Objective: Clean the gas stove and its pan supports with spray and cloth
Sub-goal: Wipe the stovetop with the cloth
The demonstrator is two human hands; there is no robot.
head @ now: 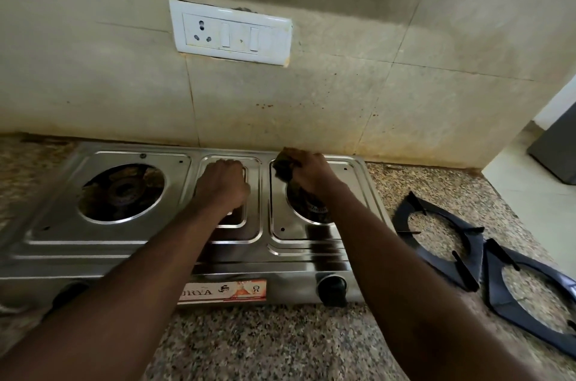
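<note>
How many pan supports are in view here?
2. Both lie on the counter right of the stove: one pan support beside it, the other pan support further right, partly cropped.

Shiny silver steel two-burner stove [62, 224]; two black ring-shaped metal pan supports [448, 215]; dark crumpled cloth [282, 167]; speckled brown-grey granite counter [265, 343]; white plastic switch plate [232, 30]; beige tiled wall [93, 84], rust-spotted.

Dim, warm light over the stove [62, 237]; brighter daylight comes from its far right. Soft glare streaks its front; the wall [311, 94] above it curves from lens distortion.
</note>
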